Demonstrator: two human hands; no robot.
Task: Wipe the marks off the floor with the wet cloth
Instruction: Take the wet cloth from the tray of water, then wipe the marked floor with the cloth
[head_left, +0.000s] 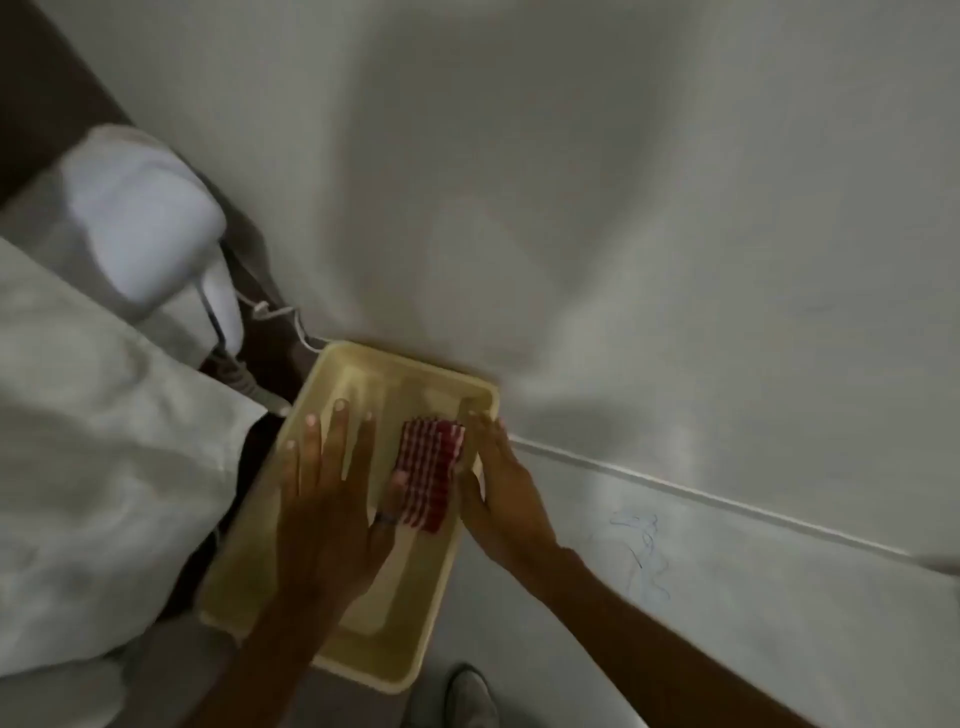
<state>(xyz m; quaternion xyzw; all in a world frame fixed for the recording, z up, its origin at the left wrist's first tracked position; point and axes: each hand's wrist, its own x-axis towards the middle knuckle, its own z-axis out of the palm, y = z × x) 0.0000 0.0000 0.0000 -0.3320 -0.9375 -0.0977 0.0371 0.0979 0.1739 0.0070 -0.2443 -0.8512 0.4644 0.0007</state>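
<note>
Wiping has not begun, by my reading: the blue scribbled marks (641, 553) on the floor (727, 597) look untouched, and the red-and-white checked cloth (427, 473) sits in the yellow basin (332, 374), well left of them. Both hands are in the basin. The left hand (332, 499) lies flat with fingers spread, only its thumb touching the cloth; the right hand (501, 499) presses against the cloth's other side, fingers loosely curled, though whether its grip has closed I cannot tell. Lifting the cloth out and scrubbing remain. White bedding (104, 441) and a corded white appliance (156, 228) crowd the left; the path to the marks looks clear.
</note>
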